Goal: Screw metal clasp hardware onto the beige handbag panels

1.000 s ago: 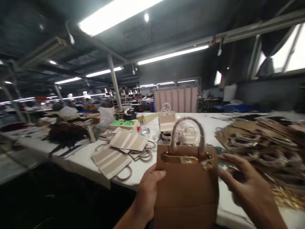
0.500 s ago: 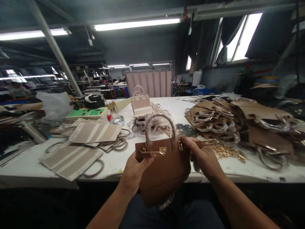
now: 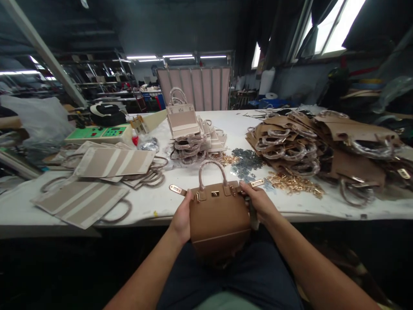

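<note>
A brown handbag is held upright over my lap at the table's front edge. Plastic film wraps its arched handle, and a gold lock plate sits at its top middle. My left hand grips the bag's left side, thumb on the upper corner. From that corner a strap with a gold-plated end sticks out to the left. My right hand is closed on the upper right corner, where another gold-ended strap points right. Something grey hangs below the right fingers; I cannot make out what it is.
Striped beige bag panels with handles lie on the white table at left, near a green-topped machine. Beige bags are piled at the middle back. Gold hardware, dark metal pieces and brown bag panels lie to the right.
The view has tilted down. The bag now faces me squarely. My left hand has moved off the left strap to the bag's side, and that strap now points outward instead of across the front.
</note>
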